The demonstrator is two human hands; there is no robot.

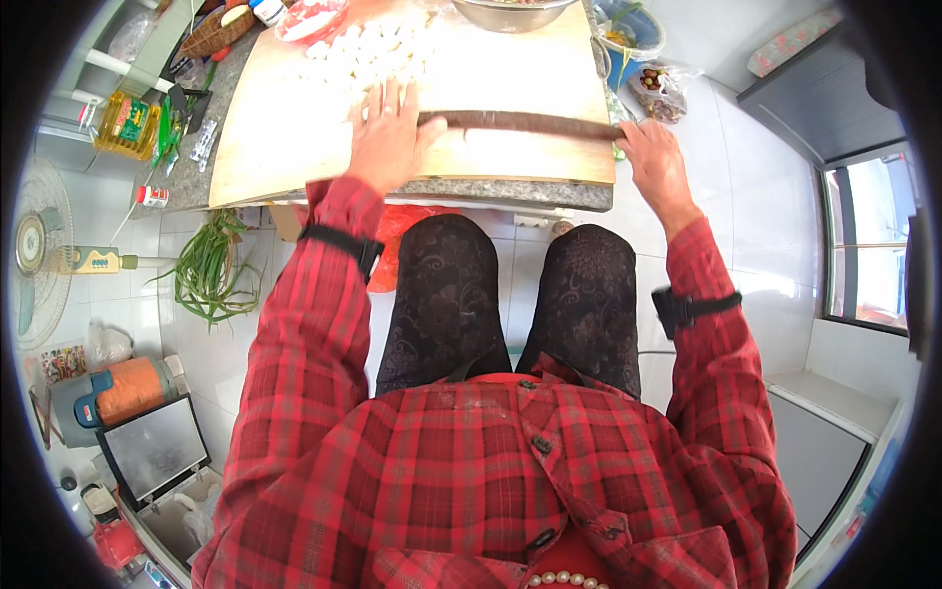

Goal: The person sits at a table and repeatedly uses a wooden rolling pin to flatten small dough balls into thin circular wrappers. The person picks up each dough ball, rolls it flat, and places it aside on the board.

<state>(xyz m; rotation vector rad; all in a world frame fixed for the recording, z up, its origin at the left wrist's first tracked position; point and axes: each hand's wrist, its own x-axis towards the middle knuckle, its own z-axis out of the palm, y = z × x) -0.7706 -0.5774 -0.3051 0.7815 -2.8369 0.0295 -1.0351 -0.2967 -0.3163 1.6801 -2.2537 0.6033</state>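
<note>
A long, thin, dark rod, seemingly a rolling pin, lies across the right part of a pale wooden board. My right hand grips its right end just past the board's edge. Near its left end my left hand rests palm down with the fingers spread and the thumb by the rod; whether it presses on the rod I cannot tell. Many small whitish dough pieces are scattered beyond my left fingertips, partly washed out by glare.
A metal bowl and a red plastic bowl stand at the board's far side. Bottled cooking oil is at the left. A blue bucket stands right of the counter. Green stalks hang below the counter's left part.
</note>
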